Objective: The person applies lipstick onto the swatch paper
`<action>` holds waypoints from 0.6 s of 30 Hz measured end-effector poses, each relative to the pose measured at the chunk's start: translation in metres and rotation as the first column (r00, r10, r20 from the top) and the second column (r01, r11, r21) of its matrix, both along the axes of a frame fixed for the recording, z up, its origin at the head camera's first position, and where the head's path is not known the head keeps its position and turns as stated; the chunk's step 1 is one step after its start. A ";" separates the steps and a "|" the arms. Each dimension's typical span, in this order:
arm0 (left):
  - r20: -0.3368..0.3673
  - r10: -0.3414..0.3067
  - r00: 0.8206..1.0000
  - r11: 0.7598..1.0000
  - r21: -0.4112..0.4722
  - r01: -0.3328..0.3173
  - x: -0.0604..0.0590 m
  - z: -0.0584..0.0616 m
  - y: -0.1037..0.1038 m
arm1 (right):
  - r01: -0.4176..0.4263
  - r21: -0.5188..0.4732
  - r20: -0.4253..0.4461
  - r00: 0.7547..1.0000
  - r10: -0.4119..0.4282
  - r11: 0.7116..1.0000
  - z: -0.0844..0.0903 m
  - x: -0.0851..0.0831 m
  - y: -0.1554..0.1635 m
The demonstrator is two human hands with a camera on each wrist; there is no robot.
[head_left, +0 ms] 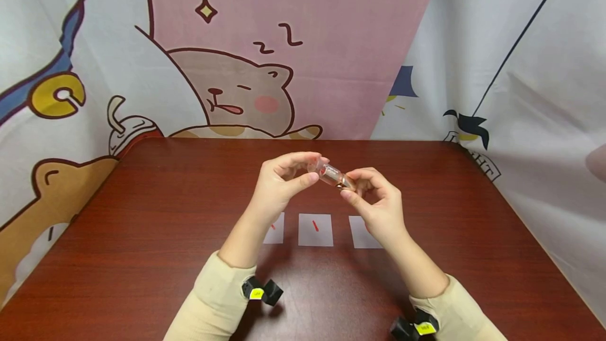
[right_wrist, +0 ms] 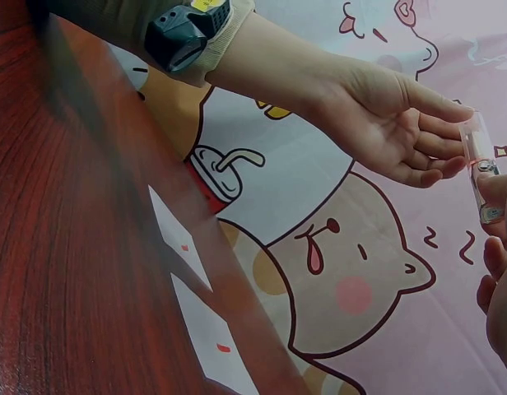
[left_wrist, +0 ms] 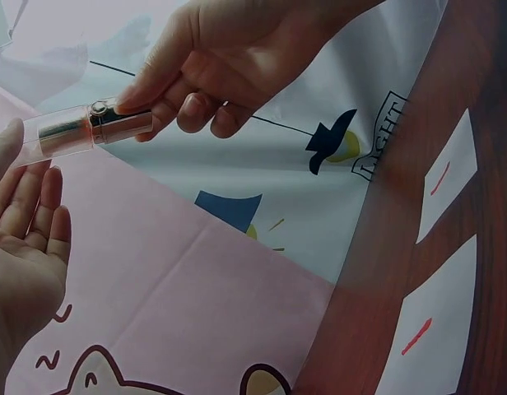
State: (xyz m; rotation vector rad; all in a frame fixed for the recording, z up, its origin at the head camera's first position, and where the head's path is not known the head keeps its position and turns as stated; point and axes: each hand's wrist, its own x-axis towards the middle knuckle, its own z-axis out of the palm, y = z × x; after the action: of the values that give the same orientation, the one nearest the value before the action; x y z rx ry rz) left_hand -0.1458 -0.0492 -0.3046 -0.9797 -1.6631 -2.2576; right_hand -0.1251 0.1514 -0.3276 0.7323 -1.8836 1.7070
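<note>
A lipstick (head_left: 333, 175) with a clear cap (left_wrist: 58, 138) and a shiny rose-gold base (left_wrist: 126, 125) is held up between both hands above the table. My left hand (head_left: 279, 183) pinches the clear cap end between thumb and fingers. At the other end, my right hand (head_left: 379, 201) pinches the base. The lipstick slants down toward the right in the head view, and its cap surrounds the metal inner tube. In the right wrist view the right fingers partly cover the lipstick (right_wrist: 477, 152).
White paper squares lie in a row on the brown table (head_left: 189, 188) below the hands. The middle paper (head_left: 307, 238) and left paper (head_left: 278, 236) each bear a red stroke; the right paper (head_left: 362, 236) is partly hidden. A cartoon-printed curtain (head_left: 350, 41) hangs behind.
</note>
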 end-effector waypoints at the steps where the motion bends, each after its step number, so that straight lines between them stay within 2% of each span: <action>1: 0.003 -0.001 1.000 1.000 -0.002 0.001 0.000 0.000 0.000 | -0.001 0.000 0.001 1.000 0.001 1.000 0.000 0.000 0.000; 11: 0.027 0.028 0.999 0.999 -0.037 -0.027 0.001 -0.002 0.004 | 0.017 0.015 0.011 1.000 -0.017 1.000 0.000 0.000 0.000; 18: 0.028 0.055 0.998 0.997 -0.053 -0.054 0.000 -0.005 0.009 | -0.010 -0.039 0.013 1.000 0.011 0.999 0.001 0.001 -0.001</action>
State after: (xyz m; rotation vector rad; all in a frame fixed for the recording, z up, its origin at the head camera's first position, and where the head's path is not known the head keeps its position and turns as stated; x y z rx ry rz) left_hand -0.1454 -0.0404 -0.3100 -0.9049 -1.7475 -2.2150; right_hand -0.1237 0.1506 -0.3263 0.7186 -1.8536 1.7538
